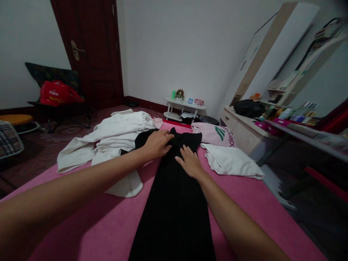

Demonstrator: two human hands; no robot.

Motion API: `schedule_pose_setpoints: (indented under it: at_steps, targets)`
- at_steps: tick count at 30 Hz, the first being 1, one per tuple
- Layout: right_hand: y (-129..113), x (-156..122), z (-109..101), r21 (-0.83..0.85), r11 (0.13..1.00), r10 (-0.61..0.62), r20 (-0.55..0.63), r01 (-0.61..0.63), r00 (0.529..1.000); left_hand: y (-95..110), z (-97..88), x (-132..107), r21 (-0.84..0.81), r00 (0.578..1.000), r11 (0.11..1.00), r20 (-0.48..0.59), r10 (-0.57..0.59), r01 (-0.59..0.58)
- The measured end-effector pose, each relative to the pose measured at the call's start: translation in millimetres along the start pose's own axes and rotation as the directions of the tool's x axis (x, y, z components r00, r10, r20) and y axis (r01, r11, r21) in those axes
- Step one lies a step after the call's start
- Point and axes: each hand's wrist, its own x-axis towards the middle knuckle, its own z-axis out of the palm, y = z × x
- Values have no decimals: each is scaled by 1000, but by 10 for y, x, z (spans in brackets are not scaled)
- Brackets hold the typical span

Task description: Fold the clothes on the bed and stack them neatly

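A long black garment [174, 203] lies stretched down the middle of a pink bed [89, 232]. My left hand [157, 143] rests on its far end with the fingers curled into the cloth. My right hand [189, 161] lies flat on the black cloth just right of it, fingers stretched out and apart. A heap of white clothes [114, 136] sits left of the garment. A folded white piece [231, 161] and a pink top with green lettering [214, 134] lie to the right.
A dark red door [89, 50] and a chair with a red bag [58, 93] stand at the back left. A small white table [185, 105] is beyond the bed. A cluttered dresser [244, 127] and shelves line the right side.
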Motion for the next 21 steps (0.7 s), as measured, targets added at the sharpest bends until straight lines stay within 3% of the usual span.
schedule_pose_setpoints:
  at_steps: [2, 5, 6, 8, 10, 12, 14, 17, 21]
  targets:
    - [34, 51, 123, -26, 1000, 13, 75, -11, 997, -135, -146, -106, 24, 993, 997, -87, -76, 78]
    - [60, 41, 190, -36, 999, 6, 64, -4, 998, -440, -310, -233, 5, 948, 958, -142, -285, 288]
    - [61, 29, 186, -33, 999, 5, 61, -3, 998, -556, -337, -265, -19, 925, 929, -95, -369, 369]
    - [55, 11, 164, -28, 1000, 13, 56, -12, 998, -774, -347, -319, -76, 868, 867, 106, -484, 493]
    - [49, 6, 150, -26, 1000, 19, 49, -17, 999, -936, -306, -371, -138, 804, 822, 349, -482, 552]
    - [52, 13, 155, -26, 1000, 17, 44, -16, 999, -1007, -238, -426, -218, 757, 789, 509, -411, 575]
    - [61, 24, 173, -27, 999, 19, 40, -18, 999, -986, -164, -483, -335, 763, 758, 565, -314, 560]
    - [77, 34, 196, -31, 999, 34, 36, -33, 999, -832, -81, -543, -503, 821, 704, 534, -202, 501]
    - [88, 34, 199, -29, 999, 42, 32, -41, 999, -619, -110, -496, -650, 830, 520, 470, -299, 555]
